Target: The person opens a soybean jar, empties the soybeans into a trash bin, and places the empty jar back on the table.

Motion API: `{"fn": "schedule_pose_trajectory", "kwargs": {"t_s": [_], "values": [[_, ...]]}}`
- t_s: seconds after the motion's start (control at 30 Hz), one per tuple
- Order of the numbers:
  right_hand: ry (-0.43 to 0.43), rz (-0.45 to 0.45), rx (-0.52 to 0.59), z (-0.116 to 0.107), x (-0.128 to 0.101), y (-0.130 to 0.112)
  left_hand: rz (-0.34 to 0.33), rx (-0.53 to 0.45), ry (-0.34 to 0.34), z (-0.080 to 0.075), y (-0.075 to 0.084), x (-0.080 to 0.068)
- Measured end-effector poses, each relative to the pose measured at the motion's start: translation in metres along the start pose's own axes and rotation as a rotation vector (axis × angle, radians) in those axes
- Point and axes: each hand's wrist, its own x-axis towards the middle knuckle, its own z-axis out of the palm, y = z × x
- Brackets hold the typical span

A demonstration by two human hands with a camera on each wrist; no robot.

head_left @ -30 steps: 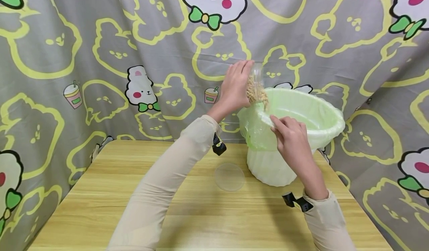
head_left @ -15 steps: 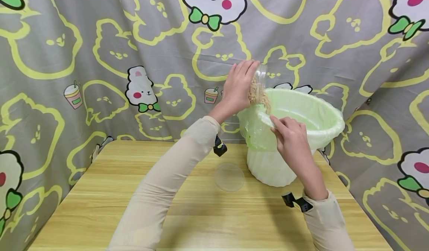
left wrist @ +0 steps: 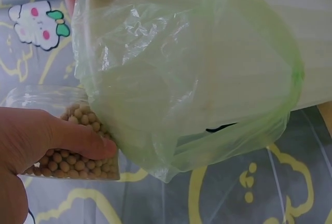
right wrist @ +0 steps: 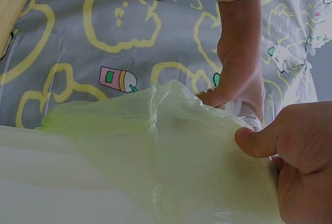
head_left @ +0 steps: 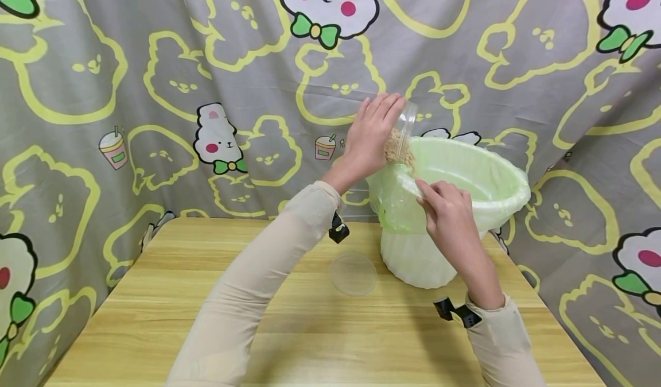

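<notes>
My left hand [head_left: 369, 137] grips a clear jar [head_left: 408, 118] tipped on its side, its mouth over the left rim of a white bin [head_left: 419, 260]. Small round beige beans [left wrist: 67, 164], like soybeans, fill the lower part of the jar and lie at its mouth in the left wrist view. A pale green plastic bag [head_left: 400, 203] lines the bin and folds down over its outside. At the near rim, my right hand [head_left: 451, 217] pinches the bag's edge between thumb and fingers. The bag hides part of the jar's mouth in the left wrist view.
A clear round lid [head_left: 353, 273] lies flat on the wooden table [head_left: 206, 295], left of the bin. Behind the table hangs a grey patterned curtain [head_left: 268, 77], close to the bin's far side. Each wrist wears a small black camera.
My left hand and the tipped jar have shifted slightly right, further over the rim. Fewer beans show in the jar than before. The right hand keeps its place on the bag.
</notes>
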Motion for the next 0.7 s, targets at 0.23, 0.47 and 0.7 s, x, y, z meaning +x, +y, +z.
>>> {"fn": "schedule_pose_trajectory", "kwargs": {"t_s": [0.23, 0.47, 0.7], "values": [[0.001, 0.001, 0.0, 0.0, -0.0006, -0.0001, 0.035, 0.024, 0.024, 0.0018, 0.0018, -0.001], [0.001, 0.003, 0.0, 0.0003, -0.0006, -0.0002, 0.067, 0.071, 0.045, 0.0016, 0.0031, -0.003], [0.003, 0.007, 0.002, 0.0004, -0.0007, -0.0003, 0.105, 0.098, 0.065, 0.002, 0.0054, -0.0032]]}}
